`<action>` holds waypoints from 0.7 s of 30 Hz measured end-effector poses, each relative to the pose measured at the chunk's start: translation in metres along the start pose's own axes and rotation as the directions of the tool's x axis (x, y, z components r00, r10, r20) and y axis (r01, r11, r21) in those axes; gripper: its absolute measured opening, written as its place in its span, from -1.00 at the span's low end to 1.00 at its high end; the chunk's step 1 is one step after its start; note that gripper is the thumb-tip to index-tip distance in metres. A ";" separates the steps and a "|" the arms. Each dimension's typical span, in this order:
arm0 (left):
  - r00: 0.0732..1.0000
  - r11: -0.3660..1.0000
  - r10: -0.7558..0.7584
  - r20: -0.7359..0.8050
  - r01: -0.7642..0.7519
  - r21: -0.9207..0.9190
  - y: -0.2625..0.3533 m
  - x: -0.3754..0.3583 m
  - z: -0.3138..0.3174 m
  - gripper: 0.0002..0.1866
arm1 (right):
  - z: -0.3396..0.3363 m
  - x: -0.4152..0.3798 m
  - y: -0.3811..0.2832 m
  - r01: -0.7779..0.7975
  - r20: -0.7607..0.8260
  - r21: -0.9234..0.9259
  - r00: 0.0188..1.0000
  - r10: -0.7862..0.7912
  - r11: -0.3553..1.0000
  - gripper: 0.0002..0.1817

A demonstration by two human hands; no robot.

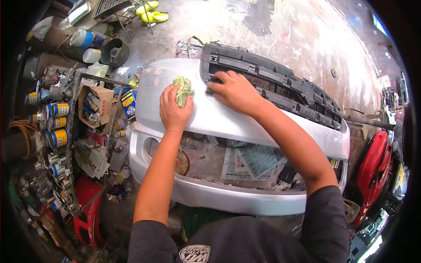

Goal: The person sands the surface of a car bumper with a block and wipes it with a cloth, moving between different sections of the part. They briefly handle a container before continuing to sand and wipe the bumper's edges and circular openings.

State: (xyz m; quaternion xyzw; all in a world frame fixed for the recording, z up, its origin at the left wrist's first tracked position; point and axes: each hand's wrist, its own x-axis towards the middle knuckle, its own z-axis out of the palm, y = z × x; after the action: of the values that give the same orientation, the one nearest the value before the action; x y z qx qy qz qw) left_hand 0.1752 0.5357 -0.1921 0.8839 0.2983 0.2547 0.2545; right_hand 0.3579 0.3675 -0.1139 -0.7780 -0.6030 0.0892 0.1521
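A silver-white car bumper lies across the middle of the view, with a black grille frame along its far edge. My left hand rests on the upper left part of the bumper, its fingers closed on a crumpled yellow-green cloth. At the left end of the grille opening is my right hand, fingers bent over the bumper's edge. Something small and dark shows at its fingertips, too hidden to make out.
Shelves at the left hold several paint cans and a cardboard box. Newspaper lies on the floor, seen through the bumper's lower opening. Red body parts stand at the right. Yellow shoes are at the top.
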 end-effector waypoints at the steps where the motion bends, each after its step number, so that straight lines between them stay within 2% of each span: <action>1: 1.000 1.000 -0.003 -0.005 0.003 0.000 0.000 0.003 0.001 -0.40 | -0.008 -0.009 0.003 0.015 0.013 0.013 1.000 -0.015 1.000 -0.70; 4: 1.000 1.000 0.000 0.006 0.000 0.010 0.001 0.003 0.001 -0.40 | -0.018 -0.024 0.006 0.044 0.028 0.000 0.999 -0.044 0.999 -0.72; 7: 1.000 1.000 0.014 0.008 -0.014 -0.008 0.002 0.005 -0.001 -0.41 | -0.004 0.008 -0.001 0.042 0.035 0.069 0.998 -0.044 0.997 -0.65; 10: 0.986 0.986 0.154 -0.070 -0.149 0.072 0.001 0.008 -0.002 -0.40 | 0.001 0.014 -0.004 0.019 0.021 0.100 1.000 -0.021 0.995 -0.64; 11: 0.986 0.985 0.158 -0.054 -0.153 0.078 0.000 0.006 -0.003 -0.41 | 0.002 0.009 -0.004 -0.002 0.024 0.115 1.000 -0.001 0.993 -0.64; 15: 0.984 0.981 0.177 -0.006 -0.176 0.086 -0.001 0.009 -0.002 -0.46 | -0.033 -0.046 0.011 -0.092 0.137 0.084 0.987 0.080 0.992 -0.64; 18: 0.982 0.980 0.178 0.069 -0.183 0.073 0.005 0.015 -0.003 -0.51 | -0.057 -0.096 0.011 -0.166 0.144 0.008 0.976 0.163 0.986 -0.62; 19: 0.980 0.981 0.174 0.101 -0.181 0.066 0.008 0.018 -0.004 -0.53 | -0.059 -0.113 0.007 -0.195 0.082 0.017 0.978 0.193 0.981 -0.61; 21: 0.956 0.961 0.273 0.106 -0.277 0.021 0.020 0.020 0.000 -0.56 | -0.062 -0.145 -0.006 -0.249 -0.039 0.039 0.967 0.251 0.968 -0.58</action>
State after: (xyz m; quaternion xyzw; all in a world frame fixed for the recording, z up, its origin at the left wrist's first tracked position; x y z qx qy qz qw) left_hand 0.1971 0.5348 -0.1740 0.9331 0.1637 0.2367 0.2157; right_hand 0.3352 0.2209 -0.0604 -0.8468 -0.4952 0.1011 0.1659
